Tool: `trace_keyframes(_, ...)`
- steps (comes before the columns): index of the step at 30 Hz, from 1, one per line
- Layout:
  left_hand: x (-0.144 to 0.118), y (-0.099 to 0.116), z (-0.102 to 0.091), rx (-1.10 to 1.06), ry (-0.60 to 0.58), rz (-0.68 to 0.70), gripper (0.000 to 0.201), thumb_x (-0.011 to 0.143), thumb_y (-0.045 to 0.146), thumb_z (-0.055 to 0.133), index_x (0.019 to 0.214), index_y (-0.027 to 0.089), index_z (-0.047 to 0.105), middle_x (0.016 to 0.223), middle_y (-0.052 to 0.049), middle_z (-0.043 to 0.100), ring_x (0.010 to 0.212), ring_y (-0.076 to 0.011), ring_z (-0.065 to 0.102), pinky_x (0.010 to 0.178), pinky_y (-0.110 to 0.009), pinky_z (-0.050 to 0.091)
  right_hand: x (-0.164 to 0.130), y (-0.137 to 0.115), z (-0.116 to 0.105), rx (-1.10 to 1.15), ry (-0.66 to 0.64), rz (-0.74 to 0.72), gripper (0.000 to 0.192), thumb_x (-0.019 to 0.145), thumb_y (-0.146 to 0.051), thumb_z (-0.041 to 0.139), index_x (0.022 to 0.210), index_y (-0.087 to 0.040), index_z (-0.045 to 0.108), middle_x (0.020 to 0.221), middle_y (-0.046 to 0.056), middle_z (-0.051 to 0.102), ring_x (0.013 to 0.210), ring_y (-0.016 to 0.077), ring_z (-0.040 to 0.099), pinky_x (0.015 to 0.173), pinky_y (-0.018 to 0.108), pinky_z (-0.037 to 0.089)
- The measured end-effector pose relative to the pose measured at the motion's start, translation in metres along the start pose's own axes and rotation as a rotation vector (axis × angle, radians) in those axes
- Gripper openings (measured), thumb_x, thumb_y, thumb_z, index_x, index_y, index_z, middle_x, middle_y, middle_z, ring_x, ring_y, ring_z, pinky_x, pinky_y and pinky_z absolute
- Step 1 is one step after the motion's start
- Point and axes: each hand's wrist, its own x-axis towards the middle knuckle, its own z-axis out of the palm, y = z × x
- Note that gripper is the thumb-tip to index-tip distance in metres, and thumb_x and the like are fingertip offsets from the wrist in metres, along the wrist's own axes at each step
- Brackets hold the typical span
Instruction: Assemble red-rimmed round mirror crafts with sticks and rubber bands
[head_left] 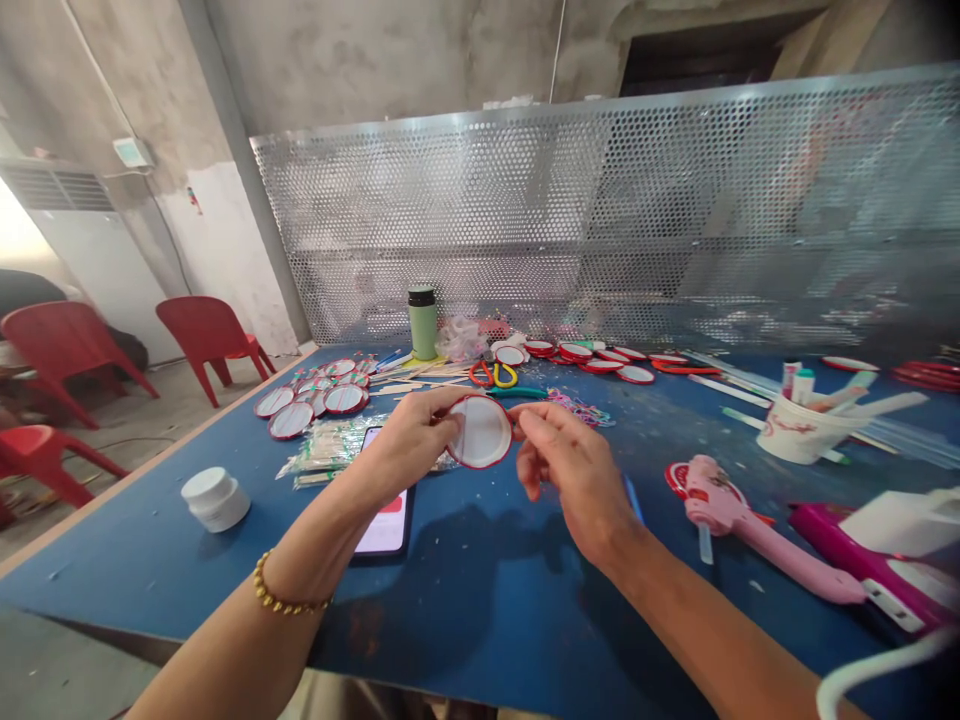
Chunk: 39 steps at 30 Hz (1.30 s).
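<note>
A round white disc with a red rim [484, 432] is held up over the table, its flat face toward me. My left hand [420, 435] pinches it at the left edge, thumb on the front. At the disc's right rim, my right hand [562, 460] has its thumb and index finger together, the other fingers curled. Whether those fingertips grip the rim or something small there is too fine to make out. Below my left wrist lies a lit phone [386, 530], partly covered by the forearm.
Red-rimmed discs lie in groups at left [345, 398] and along the back [576, 352]. Scissors [495, 374], a green bottle [424, 325] and a white jar [215, 498] stand or lie about. At right are a pink glue gun [757, 530], a cup of pens [802, 430] and a magenta device [877, 570].
</note>
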Motion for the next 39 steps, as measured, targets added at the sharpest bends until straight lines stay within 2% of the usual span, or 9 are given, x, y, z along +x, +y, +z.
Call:
trace_keyframes(3,-0.002,0.0,0.004,-0.047,-0.097,0.007,0.033,0.078,0.014,0.056,0.103,0.02,0.077,0.08,-0.002,0.067,0.064,-0.012,0.051,0.056,-0.021,0.037,-0.003,0.0,0.0,-0.215,-0.107,-0.032,0.029,0.079,-0.049,0.067,0.084,-0.02,0.063,0.046,-0.007,0.052,0.035,0.0081,0.043,0.034,0.02,0.032)
trace_keyframes(6,-0.004,-0.002,0.015,-0.091,-0.036,-0.038,0.036,0.079,0.017,0.061,0.113,0.018,0.071,0.068,0.001,0.062,0.057,-0.0104,0.049,0.053,-0.021,0.036,-0.002,0.003,-0.002,-0.169,-0.212,0.026,0.03,0.08,-0.049,0.065,0.081,-0.019,0.062,0.043,-0.006,0.054,0.033,0.01,0.046,0.035,0.021,0.037)
trace_keyframes(9,-0.009,-0.007,0.031,-0.234,0.056,-0.111,0.033,0.083,0.027,0.062,0.114,0.014,0.064,0.056,0.005,0.053,0.049,-0.0098,0.045,0.047,-0.021,0.034,0.003,0.007,-0.006,-0.075,-0.131,0.031,0.031,0.078,-0.047,0.067,0.085,-0.017,0.063,0.049,-0.003,0.059,0.036,0.0115,0.05,0.035,0.023,0.042)
trace_keyframes(11,-0.013,-0.01,0.044,-0.368,0.056,-0.137,0.023,0.085,0.034,0.062,0.096,0.014,0.061,0.055,0.005,0.052,0.048,-0.0095,0.046,0.047,-0.021,0.037,0.005,0.009,-0.009,-0.081,-0.04,0.002,0.029,0.079,-0.045,0.067,0.087,-0.017,0.064,0.051,-0.003,0.06,0.037,0.0119,0.051,0.036,0.024,0.042)
trace_keyframes(18,-0.019,-0.018,0.063,-0.605,0.086,-0.211,0.031,0.081,0.043,0.066,0.081,0.017,0.049,0.07,0.002,0.059,0.049,-0.0074,0.053,0.043,-0.02,0.039,0.009,0.014,-0.014,-0.22,0.071,-0.098,0.028,0.084,-0.045,0.064,0.081,-0.017,0.065,0.047,-0.002,0.059,0.037,0.0122,0.053,0.041,0.023,0.043)
trace_keyframes(22,-0.017,-0.019,0.059,-0.429,0.143,-0.186,0.019,0.088,0.033,0.058,0.096,0.017,0.053,0.073,0.002,0.06,0.045,-0.0076,0.051,0.041,-0.021,0.037,0.011,0.013,-0.013,-0.19,0.131,-0.093,0.027,0.082,-0.044,0.065,0.084,-0.017,0.065,0.044,-0.004,0.056,0.035,0.0123,0.05,0.038,0.024,0.042)
trace_keyframes(29,-0.02,-0.026,0.055,0.187,0.241,0.141,0.012,0.09,0.02,0.056,0.099,0.02,0.064,0.09,-0.004,0.068,0.068,-0.0129,0.057,0.064,-0.025,0.041,0.011,0.016,-0.013,-0.161,0.138,-0.078,0.023,0.081,-0.041,0.066,0.08,-0.018,0.064,0.045,-0.004,0.056,0.035,0.0116,0.05,0.038,0.024,0.041)
trace_keyframes(34,-0.017,-0.028,0.054,0.214,0.247,0.134,0.009,0.09,0.021,0.057,0.094,0.02,0.065,0.09,-0.005,0.069,0.072,-0.0149,0.058,0.067,-0.025,0.041,0.006,0.014,-0.009,-0.15,0.115,-0.092,0.023,0.082,-0.04,0.064,0.078,-0.018,0.062,0.045,-0.004,0.056,0.036,0.0115,0.05,0.037,0.023,0.041)
trace_keyframes(39,-0.017,-0.022,0.055,0.194,0.245,0.036,0.009,0.089,0.023,0.057,0.082,0.018,0.062,0.069,0.0,0.061,0.062,-0.0131,0.054,0.06,-0.025,0.037,0.003,0.012,-0.007,-0.205,0.099,-0.133,0.024,0.084,-0.041,0.062,0.079,-0.018,0.061,0.044,-0.005,0.055,0.035,0.0104,0.05,0.038,0.021,0.041)
